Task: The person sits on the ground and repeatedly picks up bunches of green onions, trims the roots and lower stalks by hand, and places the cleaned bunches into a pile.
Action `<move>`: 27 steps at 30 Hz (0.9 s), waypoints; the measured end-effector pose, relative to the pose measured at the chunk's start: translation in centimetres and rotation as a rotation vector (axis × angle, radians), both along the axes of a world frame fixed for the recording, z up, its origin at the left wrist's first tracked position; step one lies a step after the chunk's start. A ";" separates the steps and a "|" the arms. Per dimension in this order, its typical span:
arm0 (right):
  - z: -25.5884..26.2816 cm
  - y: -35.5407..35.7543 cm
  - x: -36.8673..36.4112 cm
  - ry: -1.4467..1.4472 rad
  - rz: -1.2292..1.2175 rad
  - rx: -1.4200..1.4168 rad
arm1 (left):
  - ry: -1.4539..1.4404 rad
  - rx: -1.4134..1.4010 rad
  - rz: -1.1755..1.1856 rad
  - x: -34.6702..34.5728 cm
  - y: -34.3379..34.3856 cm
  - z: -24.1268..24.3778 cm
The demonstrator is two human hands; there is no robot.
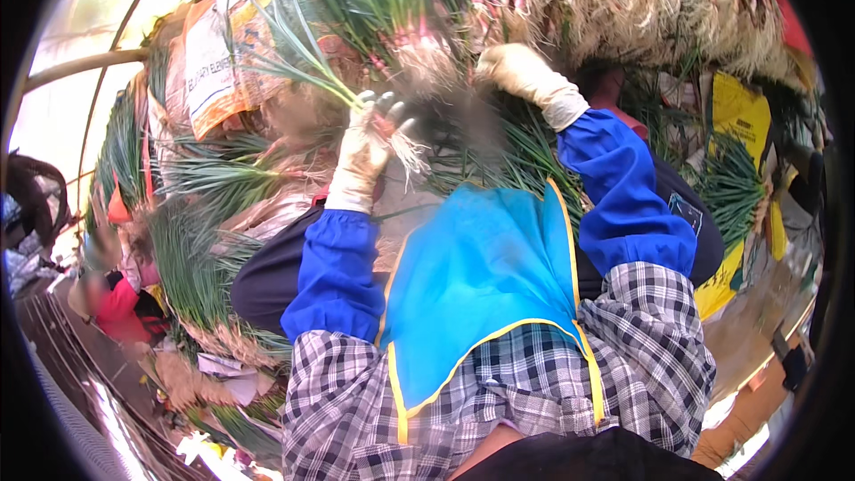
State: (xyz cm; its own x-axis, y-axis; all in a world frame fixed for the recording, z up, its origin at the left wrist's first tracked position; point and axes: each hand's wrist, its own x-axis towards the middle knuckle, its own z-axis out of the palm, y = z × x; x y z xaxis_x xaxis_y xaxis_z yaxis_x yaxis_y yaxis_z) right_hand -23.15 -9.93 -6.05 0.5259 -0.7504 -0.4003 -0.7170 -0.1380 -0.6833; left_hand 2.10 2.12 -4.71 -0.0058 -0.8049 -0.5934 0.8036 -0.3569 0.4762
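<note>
In the head view my gloved left hand (371,140) holds a few green onion plants (334,80), their leaves pointing up and left and pale roots hanging by the fingers. Right of it, my gloved right hand (514,73) is curled at the edge of a rooty heap; whether its fingers grip anything is hidden. Between and beyond my hands stands a bunch of green onions (417,33) with pinkish bases and whitish roots. More onion leaves (514,153) lie below my right hand, near the blue apron (481,260) over my lap.
A long heap of rooted onions (641,13) spans the upper right. Bundled onions (194,260) lie at the left, below a printed woven sack (220,60). A yellow sack (738,120) is at the right. A person in red (120,307) is at the far left.
</note>
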 end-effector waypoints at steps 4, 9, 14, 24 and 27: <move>1.7 -1.9 6.2 -0.065 -0.298 -0.404 | 0.291 -0.112 0.006 1.2 0.1 -2.9; -2.8 -4.5 9.8 0.136 -0.399 -0.170 | 0.377 -0.256 -0.056 1.1 -1.4 -1.3; 7.0 -0.4 10.0 -0.142 -0.313 -0.246 | -0.162 -0.127 -0.146 1.0 -3.0 2.2; 6.3 5.8 9.4 -0.034 0.065 -0.186 | -0.146 -0.033 -0.123 -2.5 -2.3 1.4; 5.8 6.3 9.7 -0.078 0.195 -0.148 | -0.295 0.065 -0.104 -2.3 -1.5 1.0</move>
State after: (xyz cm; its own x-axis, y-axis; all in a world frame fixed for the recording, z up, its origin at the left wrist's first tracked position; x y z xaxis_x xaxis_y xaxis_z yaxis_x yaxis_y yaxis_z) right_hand -13.48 -3.67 -0.28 0.6913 -0.6795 -0.2458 -0.6127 -0.3709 -0.6978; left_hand -0.16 0.59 -3.73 0.0935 -0.7694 -0.6319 0.5919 -0.4674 0.6566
